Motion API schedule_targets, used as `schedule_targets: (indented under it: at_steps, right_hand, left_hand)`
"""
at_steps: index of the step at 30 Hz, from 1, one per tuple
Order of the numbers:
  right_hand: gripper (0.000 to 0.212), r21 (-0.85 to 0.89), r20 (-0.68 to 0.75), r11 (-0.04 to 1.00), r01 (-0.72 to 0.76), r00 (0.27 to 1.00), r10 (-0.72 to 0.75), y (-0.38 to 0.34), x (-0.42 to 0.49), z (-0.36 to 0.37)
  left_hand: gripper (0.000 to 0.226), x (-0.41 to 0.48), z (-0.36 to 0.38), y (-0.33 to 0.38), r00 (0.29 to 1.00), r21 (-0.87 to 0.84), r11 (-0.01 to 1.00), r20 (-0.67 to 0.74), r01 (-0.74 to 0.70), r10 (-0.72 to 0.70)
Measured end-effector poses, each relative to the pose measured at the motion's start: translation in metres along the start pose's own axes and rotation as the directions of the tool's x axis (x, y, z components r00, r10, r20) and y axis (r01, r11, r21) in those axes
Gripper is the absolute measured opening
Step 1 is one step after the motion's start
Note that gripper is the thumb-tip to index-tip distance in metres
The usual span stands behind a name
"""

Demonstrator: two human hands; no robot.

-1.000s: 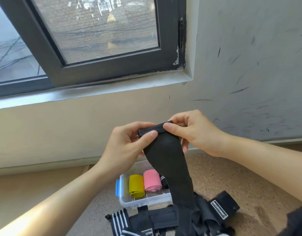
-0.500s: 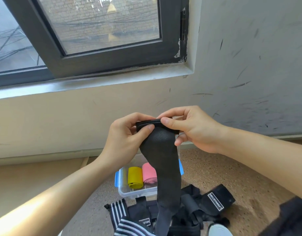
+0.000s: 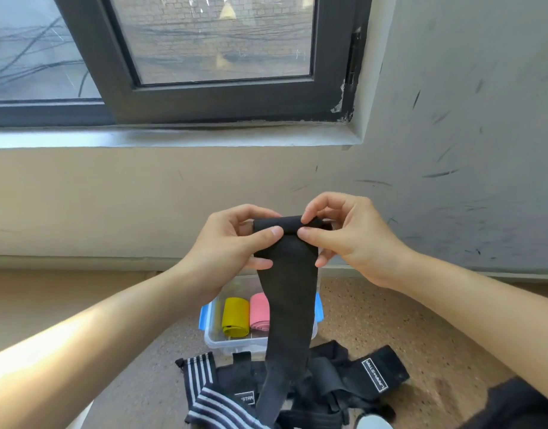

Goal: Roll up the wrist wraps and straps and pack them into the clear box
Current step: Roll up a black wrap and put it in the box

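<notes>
**A:** What have the hands got hold of?

**B:** The top end of the black wrap [image 3: 289,300], held up in the air. The left hand [image 3: 231,246] pinches its left edge and the right hand [image 3: 351,239] its right edge. On each, the thumb lies on the near face and the forefinger curls over the top. Between them the end is turned over into a small tight roll [image 3: 277,225] that lies crosswise, left to right.

**A:** And the rest of it?

**B:** It hangs straight down from that roll with its long axis vertical. It is a flat, matte, limp band that looks woven. Neither hand is nearer, since they share the roll evenly. My guess is that the winding has to draw the band upward, turn by turn.

**A:** Where does the tail end?

**B:** It ends low, in front of the heap [image 3: 325,379] of loose wraps on the speckled floor [image 3: 378,317]. I cannot tell whether it touches. A striped wrap [image 3: 201,371], black with white bars, lies on the left, and a labelled wrap [image 3: 378,377] on the right.

**A:** And the box?

**B:** The clear box [image 3: 213,337] stands just beyond the heap, below the hands. It is hard see-through plastic with blue clips [image 3: 203,317]. A yellow roll [image 3: 234,317] and a pink roll [image 3: 259,314] sit side by side inside, and the hanging band hides its right part.

**A:** What is behind that?

**B:** A pale wall [image 3: 112,205], scuffed grey towards the right, with a dark-framed window [image 3: 223,94] above.
</notes>
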State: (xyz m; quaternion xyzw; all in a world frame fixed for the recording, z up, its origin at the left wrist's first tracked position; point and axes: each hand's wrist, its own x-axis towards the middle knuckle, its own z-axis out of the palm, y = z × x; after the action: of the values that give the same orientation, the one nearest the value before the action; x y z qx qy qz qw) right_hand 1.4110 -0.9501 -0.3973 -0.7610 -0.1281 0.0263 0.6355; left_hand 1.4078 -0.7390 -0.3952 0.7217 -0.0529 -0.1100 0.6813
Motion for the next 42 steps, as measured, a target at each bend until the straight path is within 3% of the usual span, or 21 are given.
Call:
schedule_targets:
  at_steps: [5,9,12,17,21,28,33,37,39,42]
  right_hand:
    - [0.031,0.146,0.117,0.969,-0.197,0.976,0.181,-0.002,-0.001,0.0]
    - [0.033,0.157,0.178,0.969,-0.191,0.971,0.162,0.003,-0.001,0.001]
    - [0.021,0.134,0.116,0.982,-0.134,0.986,0.119,0.007,0.0,0.0]
    - [0.017,0.043,0.04,0.997,-0.059,0.998,0.057,0.01,0.003,-0.004]
    - [0.018,-0.017,0.026,1.0,0.004,1.0,-0.004,0.012,0.005,-0.005]
    - [0.026,-0.118,0.042,0.992,0.049,0.998,-0.045,0.01,0.003,-0.004]
    - [0.031,0.104,0.167,0.964,-0.243,0.96,0.224,0.004,0.003,-0.006]
    - [0.029,0.223,0.243,0.932,-0.286,0.942,0.231,0.007,0.003,-0.003]
    - [0.025,0.208,0.198,0.949,-0.236,0.961,0.196,0.009,0.003,-0.002]
    - [0.02,0.199,0.139,0.965,-0.17,0.98,0.143,0.009,0.003,-0.003]
  left_hand:
    - [0.015,-0.002,-0.001,-0.004,0.989,0.129,0.981,-0.026,-0.142,0.146]
    - [0.014,-0.003,0.001,-0.009,0.966,0.221,0.943,-0.008,-0.25,0.258]
    - [0.016,-0.003,0.004,-0.008,0.978,0.194,0.959,0.004,-0.207,0.21]
    - [0.019,-0.004,0.005,-0.004,0.993,0.045,0.998,0.107,0.036,-0.041]
    - [0.027,-0.003,0.006,-0.001,0.992,-0.044,0.994,0.07,0.104,-0.101]
    - [0.021,-0.002,0.004,-0.003,0.998,-0.014,0.999,0.04,0.047,-0.046]
    - [0.02,0.0,0.0,-0.008,0.994,0.08,0.99,-0.005,-0.112,0.113]
    - [0.02,-0.001,0.003,-0.008,0.976,0.156,0.964,-0.007,-0.214,0.217]
    - [0.022,-0.002,0.004,-0.007,0.976,0.189,0.959,0.001,-0.212,0.216]
    - [0.029,-0.003,0.004,-0.004,0.997,0.131,0.988,0.031,-0.077,0.073]
